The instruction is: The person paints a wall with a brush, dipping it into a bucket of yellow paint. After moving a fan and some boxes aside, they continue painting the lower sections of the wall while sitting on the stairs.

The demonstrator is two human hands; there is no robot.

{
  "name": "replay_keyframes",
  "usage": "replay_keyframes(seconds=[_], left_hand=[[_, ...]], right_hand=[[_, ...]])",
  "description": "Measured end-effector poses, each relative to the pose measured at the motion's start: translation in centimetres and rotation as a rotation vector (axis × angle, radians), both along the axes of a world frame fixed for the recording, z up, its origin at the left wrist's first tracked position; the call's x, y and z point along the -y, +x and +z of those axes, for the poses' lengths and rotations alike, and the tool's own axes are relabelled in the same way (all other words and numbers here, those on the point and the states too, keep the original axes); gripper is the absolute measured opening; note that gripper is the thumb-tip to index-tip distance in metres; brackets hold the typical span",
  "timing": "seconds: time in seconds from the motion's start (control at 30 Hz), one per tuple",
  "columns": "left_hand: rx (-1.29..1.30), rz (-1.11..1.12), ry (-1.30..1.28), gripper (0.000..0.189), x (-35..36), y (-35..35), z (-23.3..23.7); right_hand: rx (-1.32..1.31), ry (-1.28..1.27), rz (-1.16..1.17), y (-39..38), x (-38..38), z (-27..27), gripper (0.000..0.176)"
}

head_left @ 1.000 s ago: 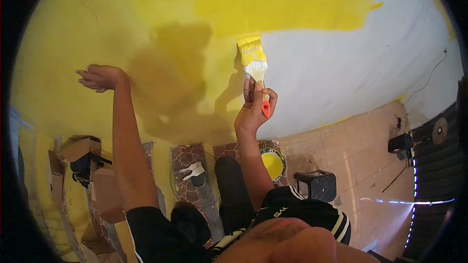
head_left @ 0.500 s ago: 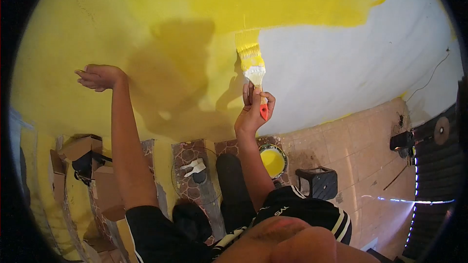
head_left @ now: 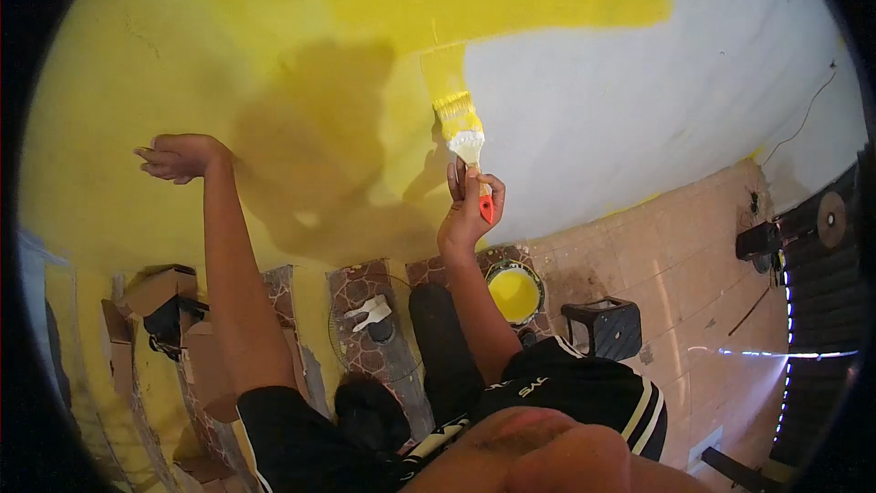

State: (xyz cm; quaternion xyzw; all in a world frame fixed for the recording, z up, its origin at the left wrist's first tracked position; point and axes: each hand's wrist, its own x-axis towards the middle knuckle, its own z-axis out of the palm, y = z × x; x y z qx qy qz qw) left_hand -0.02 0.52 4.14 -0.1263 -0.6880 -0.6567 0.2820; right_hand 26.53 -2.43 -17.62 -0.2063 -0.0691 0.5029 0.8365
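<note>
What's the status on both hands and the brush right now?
Right hand shut on paintbrush, bristles against wall at the yellow-white edge. Left hand open, against the yellow part. Paint bucket on floor below, nothing crossing the brush.

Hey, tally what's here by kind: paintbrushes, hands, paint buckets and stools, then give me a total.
1 paintbrush
2 hands: left hand flat on the wall, right hand gripping the paintbrush
1 paint bucket holding yellow paint
1 stool, black
Total: 5
</note>
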Motion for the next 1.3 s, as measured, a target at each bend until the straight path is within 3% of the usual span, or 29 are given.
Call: replay_keyframes(seconds=[1.3], left_hand=[[0.005, 0.027, -0.015, 0.058, -3.1, -1.6, -1.6]], right_hand=[[0.037, -0.181, -0.011, -0.5, -1.1, -7.8, 0.011]])
